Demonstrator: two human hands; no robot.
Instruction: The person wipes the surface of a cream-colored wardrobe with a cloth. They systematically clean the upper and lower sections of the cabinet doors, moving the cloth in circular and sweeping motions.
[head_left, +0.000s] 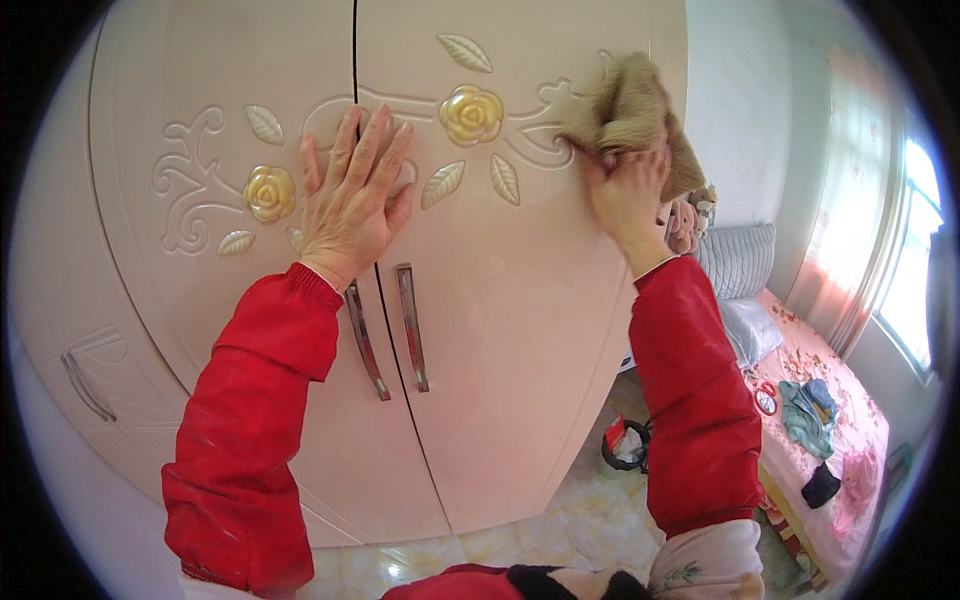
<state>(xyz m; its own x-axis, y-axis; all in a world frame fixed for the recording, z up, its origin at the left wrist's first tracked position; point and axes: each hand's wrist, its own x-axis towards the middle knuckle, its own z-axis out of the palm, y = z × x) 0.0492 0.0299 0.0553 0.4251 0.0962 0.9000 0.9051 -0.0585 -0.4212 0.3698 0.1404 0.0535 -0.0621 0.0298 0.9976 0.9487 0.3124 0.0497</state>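
A pale pink wardrobe (517, 300) with a glossy front fills most of the view. My left hand (356, 184) lies flat on its doors, fingers spread across the dark seam between them. In my right hand (630, 184) is a bunched brown cloth (637, 112), pressed against the upper right door near its outer edge; hand and cloth are slightly blurred. Raised scrollwork surrounds a yellow rose relief (471, 115) between my hands and a second rose relief (269, 194) left of my left hand. Below my left hand are two metal door handles (367, 341), (413, 328).
At right stands a bed (810, 352) with a floral pink sheet, crumpled clothes (810, 412) and a black item (821, 485) on it. A lined waste bin (622, 454) sits on the marbled tile floor (570, 517). Plush toys (684, 225) are beside the wardrobe's right edge. A curtained window (907, 262) is beyond.
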